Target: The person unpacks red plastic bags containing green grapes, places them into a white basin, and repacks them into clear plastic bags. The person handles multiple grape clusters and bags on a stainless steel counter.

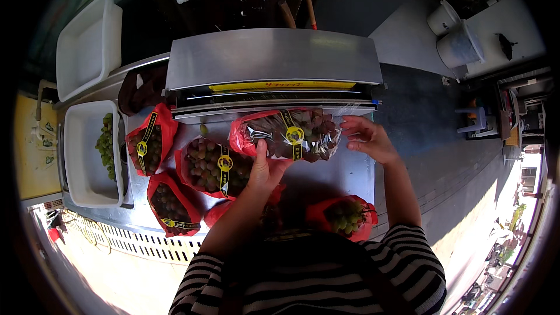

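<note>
My left hand [267, 167] holds a pack of dark grapes [311, 133] by its near side, thumb over the top. Red wrapping and shiny clear film cover this pack, and a black-and-yellow label band runs across it. At its right end is my right hand [366, 139], fingers apart; whether it touches the film I cannot tell. Just behind the pack stands a metal film-wrap dispenser [273, 59] with a yellow box [282, 86] inside. Left of my left hand lies a banded red pack of grapes [203, 162], partly covered by that hand.
More banded packs [146, 148] [170, 203] lie to the left on the metal table [341, 175]. One red-wrapped bunch of green grapes [348, 216] is close to my body. A loose grape [203, 129] lies by the dispenser. Green grapes [105, 146] sit in a white tub [83, 183].
</note>
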Available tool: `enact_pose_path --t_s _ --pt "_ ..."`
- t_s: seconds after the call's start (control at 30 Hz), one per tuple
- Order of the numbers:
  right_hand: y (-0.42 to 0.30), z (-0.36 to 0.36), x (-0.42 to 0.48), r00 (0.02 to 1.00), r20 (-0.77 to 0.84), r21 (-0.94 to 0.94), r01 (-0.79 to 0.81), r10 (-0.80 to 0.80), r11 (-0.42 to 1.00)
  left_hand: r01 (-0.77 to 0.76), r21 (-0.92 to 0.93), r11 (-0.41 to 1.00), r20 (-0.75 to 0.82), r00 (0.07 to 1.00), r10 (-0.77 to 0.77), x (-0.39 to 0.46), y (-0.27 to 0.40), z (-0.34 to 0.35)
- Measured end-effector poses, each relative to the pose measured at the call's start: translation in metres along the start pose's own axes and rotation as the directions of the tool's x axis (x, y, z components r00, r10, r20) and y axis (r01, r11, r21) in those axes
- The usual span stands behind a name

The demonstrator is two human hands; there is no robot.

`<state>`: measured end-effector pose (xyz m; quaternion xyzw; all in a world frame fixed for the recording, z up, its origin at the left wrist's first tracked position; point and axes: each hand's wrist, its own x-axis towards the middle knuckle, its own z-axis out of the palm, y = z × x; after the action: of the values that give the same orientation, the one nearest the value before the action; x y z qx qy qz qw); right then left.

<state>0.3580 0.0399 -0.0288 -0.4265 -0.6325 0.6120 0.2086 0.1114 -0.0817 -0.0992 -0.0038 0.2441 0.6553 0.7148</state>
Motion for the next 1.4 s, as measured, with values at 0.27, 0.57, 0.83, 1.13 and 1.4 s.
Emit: enact_pose_path --t_s 0.27,0.57,0.83,1.13,1.4 --pt "0.0 -0.045 0.022 0.754 -0.38 -0.753 0.085 -0.536 0.653 0.005 -0.031 1.0 0.039 0.999 -0.004 0.005 -0.007 -0.01" --pt "-0.056 0.046 0.09 0.843 0.258 -0.693 0.501 -0.472 0.518 0.001 -0.083 0.997 0.038 0.999 0.002 -0.009 0.004 -0.005" --pt "-0.103 0.234 0.174 0.731 0.545 -0.626 0.68 -0.409 0.381 0.011 -0.171 0.985 -0.031 0.999 -0.016 -0.03 0.016 -0.012" --pt "-0.134 0.252 0.139 0.759 0.4 -0.324 0.642 -0.514 0.695 0.105 -0.137 0.985 -0.015 0.994 -0.108 -0.045 0.029 -0.013" --pt "0.035 0.061 -0.023 0.546 -0.737 0.559 0.162 0.398 0.813 0.209 -0.12 0.971 0.001 0.978 -0.21 -0.055 0.038 -0.004"
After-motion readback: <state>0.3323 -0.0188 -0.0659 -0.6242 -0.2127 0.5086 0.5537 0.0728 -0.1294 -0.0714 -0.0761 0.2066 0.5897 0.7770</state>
